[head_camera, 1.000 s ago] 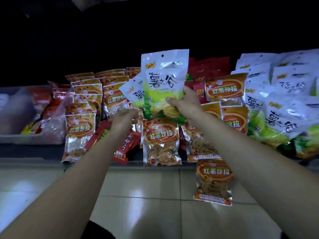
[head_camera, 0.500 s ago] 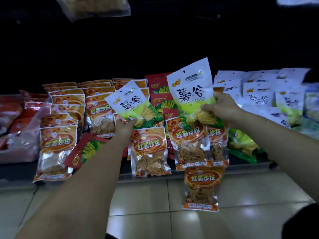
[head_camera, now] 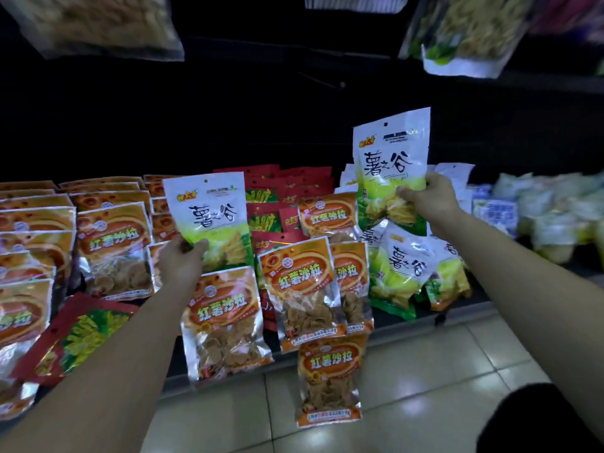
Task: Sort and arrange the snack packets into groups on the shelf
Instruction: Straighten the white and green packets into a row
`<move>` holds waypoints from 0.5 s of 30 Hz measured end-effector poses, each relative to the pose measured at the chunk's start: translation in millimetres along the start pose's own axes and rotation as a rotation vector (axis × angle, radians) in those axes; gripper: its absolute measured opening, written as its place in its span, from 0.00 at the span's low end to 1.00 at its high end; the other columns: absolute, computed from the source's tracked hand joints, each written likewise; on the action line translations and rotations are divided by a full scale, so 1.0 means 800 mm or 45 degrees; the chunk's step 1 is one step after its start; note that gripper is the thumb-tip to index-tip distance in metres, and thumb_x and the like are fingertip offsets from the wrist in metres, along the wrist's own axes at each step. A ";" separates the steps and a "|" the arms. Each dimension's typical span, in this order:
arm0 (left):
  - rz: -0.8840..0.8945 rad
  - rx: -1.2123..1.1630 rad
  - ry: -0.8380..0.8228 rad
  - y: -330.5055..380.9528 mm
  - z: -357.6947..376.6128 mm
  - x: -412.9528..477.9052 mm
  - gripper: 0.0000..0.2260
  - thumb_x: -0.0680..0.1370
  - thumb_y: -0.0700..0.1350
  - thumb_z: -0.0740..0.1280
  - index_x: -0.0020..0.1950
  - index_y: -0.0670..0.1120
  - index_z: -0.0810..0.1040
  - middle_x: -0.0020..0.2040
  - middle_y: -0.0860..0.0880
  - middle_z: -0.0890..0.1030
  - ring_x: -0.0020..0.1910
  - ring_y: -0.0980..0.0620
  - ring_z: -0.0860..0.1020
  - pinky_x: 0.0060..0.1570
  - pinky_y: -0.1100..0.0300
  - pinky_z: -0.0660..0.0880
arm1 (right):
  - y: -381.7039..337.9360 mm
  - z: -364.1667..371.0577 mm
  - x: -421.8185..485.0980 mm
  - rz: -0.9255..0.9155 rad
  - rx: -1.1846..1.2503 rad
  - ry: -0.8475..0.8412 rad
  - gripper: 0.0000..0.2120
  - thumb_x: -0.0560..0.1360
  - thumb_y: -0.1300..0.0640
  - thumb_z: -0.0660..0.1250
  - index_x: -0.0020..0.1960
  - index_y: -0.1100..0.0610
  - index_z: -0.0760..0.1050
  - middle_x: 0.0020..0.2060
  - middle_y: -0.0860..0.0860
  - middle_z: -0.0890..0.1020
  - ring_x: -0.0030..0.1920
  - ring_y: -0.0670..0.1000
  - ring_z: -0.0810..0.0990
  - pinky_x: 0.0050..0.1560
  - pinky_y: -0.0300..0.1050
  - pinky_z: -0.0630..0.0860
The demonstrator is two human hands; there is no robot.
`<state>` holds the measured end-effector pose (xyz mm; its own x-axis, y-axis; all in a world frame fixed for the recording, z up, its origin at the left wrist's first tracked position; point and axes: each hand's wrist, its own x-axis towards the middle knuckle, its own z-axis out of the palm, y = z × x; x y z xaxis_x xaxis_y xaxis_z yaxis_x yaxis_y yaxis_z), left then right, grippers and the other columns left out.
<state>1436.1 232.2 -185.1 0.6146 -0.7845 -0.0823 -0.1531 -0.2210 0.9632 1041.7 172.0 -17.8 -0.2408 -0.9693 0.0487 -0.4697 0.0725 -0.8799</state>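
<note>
My left hand point(head_camera: 178, 261) grips the lower left corner of a white-and-green snack packet point(head_camera: 212, 217), held upright over the orange packets. My right hand point(head_camera: 425, 199) grips a second white-and-green packet point(head_camera: 390, 161) by its lower part, raised above a pile of like packets point(head_camera: 402, 266) on the shelf's right. Orange packets point(head_camera: 111, 246) fill the left and middle of the shelf. Red packets point(head_camera: 277, 191) stand behind the middle. One orange packet point(head_camera: 330, 380) hangs over the shelf's front edge.
A red-and-yellow packet point(head_camera: 78, 335) lies flat at the front left. Pale packets point(head_camera: 555, 214) blur at the far right. Bags point(head_camera: 467, 31) hang from the shelf above. The tiled floor point(head_camera: 425, 387) lies below the shelf's front edge point(head_camera: 434, 315).
The view has swung right and up. My right hand has carried its packet to the right, over the white-and-green pile. My left hand has lifted the other white-and-green packet upright.
</note>
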 end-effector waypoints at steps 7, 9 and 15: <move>0.629 0.334 0.087 0.067 0.025 -0.040 0.12 0.78 0.57 0.67 0.45 0.49 0.73 0.37 0.48 0.78 0.40 0.39 0.77 0.44 0.46 0.74 | 0.054 -0.099 0.004 0.088 -0.104 0.185 0.15 0.76 0.60 0.72 0.61 0.61 0.75 0.51 0.57 0.83 0.42 0.55 0.81 0.48 0.51 0.80; 0.736 0.324 0.036 0.089 0.031 -0.054 0.11 0.79 0.57 0.66 0.47 0.50 0.75 0.37 0.49 0.77 0.41 0.39 0.76 0.43 0.45 0.74 | 0.070 -0.128 0.011 0.146 -0.063 0.197 0.20 0.75 0.59 0.73 0.64 0.63 0.73 0.53 0.57 0.82 0.45 0.57 0.83 0.51 0.54 0.81; 0.842 0.211 -0.043 0.140 0.089 -0.090 0.14 0.80 0.55 0.67 0.55 0.44 0.76 0.42 0.44 0.78 0.39 0.42 0.75 0.37 0.49 0.70 | 0.092 -0.162 0.031 0.292 0.065 0.046 0.16 0.74 0.63 0.72 0.60 0.61 0.75 0.55 0.56 0.83 0.47 0.55 0.83 0.49 0.49 0.81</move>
<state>1319.5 222.4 -89.5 0.3271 -0.8023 0.4994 -0.6062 0.2272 0.7622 891.0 183.5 -19.9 -0.3672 -0.9197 -0.1389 -0.3557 0.2768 -0.8926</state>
